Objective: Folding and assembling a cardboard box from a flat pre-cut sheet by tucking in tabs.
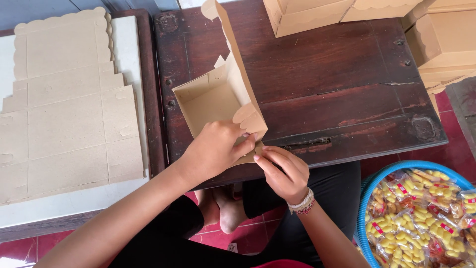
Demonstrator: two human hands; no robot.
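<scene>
A half-folded brown cardboard box [210, 101] with a scalloped lid flap stands open on the dark wooden table [337, 84]. My left hand [215, 149] grips the box's near wall from the left, fingers pinching the near corner. My right hand [281, 171], wearing beaded bracelets at the wrist, pinches the same corner from the right, at the table's front edge. The fingertips of both hands meet at the corner flap.
A stack of flat, unfolded box blanks [64, 104] lies on a white surface to the left. Finished boxes [441, 39] stand at the table's back and right. A blue basket [369, 193] with several packets of yellow snacks sits at lower right.
</scene>
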